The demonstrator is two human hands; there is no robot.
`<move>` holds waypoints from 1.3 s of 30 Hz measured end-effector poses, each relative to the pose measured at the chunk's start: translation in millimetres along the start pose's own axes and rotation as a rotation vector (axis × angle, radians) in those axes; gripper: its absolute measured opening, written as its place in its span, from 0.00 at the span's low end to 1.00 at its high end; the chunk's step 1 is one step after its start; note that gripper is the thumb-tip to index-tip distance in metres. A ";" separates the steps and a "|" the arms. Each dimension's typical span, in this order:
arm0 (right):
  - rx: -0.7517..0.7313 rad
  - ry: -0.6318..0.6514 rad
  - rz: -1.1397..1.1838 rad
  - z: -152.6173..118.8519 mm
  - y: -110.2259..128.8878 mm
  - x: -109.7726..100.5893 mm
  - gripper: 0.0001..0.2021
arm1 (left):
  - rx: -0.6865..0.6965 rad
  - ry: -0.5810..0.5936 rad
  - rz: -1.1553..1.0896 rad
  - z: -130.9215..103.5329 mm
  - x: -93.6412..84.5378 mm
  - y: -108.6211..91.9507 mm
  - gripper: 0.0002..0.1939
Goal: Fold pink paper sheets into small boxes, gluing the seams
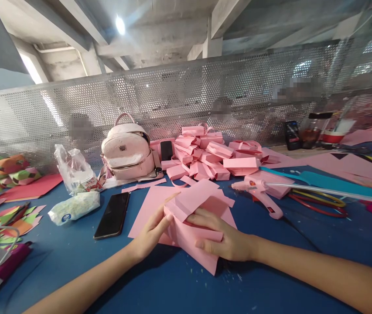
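A folded piece of pink paper (192, 242) is between my two hands, above the blue table. My left hand (155, 231) pinches its left edge, thumb in front. My right hand (220, 235) grips the right part, with the fingers partly under a raised flap and the thumb on the near side. Flat pink sheets (146, 211) lie beneath and behind. Beyond them is a pile of folded pink paper pieces (205, 152). To the right of the sheets lies a pink glue gun (261, 194).
A black phone (112, 216), a tissue pack (74, 207) and a pale backpack (127, 152) are left of centre. A purple power strip (5, 270) lies at far left. Cables (319, 200) lie at right; a perforated metal panel (172, 100) stands behind.
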State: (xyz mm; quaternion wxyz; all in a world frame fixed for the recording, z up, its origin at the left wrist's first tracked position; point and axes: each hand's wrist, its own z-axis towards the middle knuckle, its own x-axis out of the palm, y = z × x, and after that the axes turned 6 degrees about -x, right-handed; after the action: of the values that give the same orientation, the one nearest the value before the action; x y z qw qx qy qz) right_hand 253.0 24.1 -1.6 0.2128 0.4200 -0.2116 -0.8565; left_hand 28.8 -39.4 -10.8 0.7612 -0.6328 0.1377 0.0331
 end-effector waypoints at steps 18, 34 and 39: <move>-0.029 0.019 -0.050 -0.2 -1.1 -0.1 0.26 | 0.027 0.016 -0.029 -1.9 0.4 -0.9 0.29; -0.005 0.022 -0.052 -0.5 -2.4 0.9 0.27 | 0.045 0.034 -0.063 -0.5 1.1 -3.0 0.28; -0.010 0.027 -0.057 -0.4 -2.6 0.6 0.26 | 0.045 0.042 -0.060 -0.8 1.2 -4.1 0.28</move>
State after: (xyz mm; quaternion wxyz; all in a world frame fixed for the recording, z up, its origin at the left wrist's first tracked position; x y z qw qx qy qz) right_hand 252.5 25.8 -3.6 0.1930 0.4364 -0.1925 -0.8575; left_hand 30.8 -41.1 -7.3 0.7730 -0.6198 0.1356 -0.0061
